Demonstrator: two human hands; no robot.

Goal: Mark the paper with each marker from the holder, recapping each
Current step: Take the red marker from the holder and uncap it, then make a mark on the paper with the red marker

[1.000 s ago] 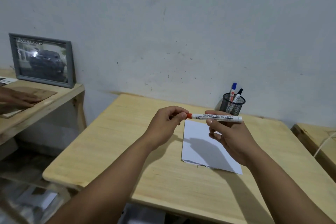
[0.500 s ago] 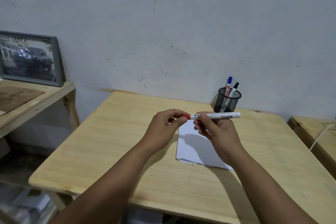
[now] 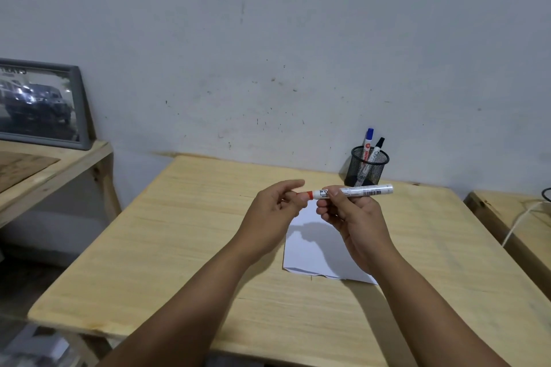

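Note:
A white marker with a red cap (image 3: 362, 191) is held level above the table. My right hand (image 3: 347, 214) grips its barrel near the cap end. My left hand (image 3: 275, 211) pinches the red cap (image 3: 307, 195) with thumb and fingertips; the cap looks seated on the barrel. Under both hands lies a white sheet of paper (image 3: 310, 250), partly in their shadow. A black mesh holder (image 3: 367, 168) stands at the back of the table with a blue-capped marker (image 3: 368, 140) and a black-capped marker (image 3: 377, 147) in it.
The wooden table (image 3: 179, 247) ends at the wall behind the holder. A lower wooden shelf (image 3: 59, 164) at left carries a framed picture (image 3: 38, 103). Another wooden surface with a white cable (image 3: 518, 223) sits at right.
My right hand slid along the barrel toward the cap end. Both hands and the marker stay together above the paper; the view has swung slightly to the right.

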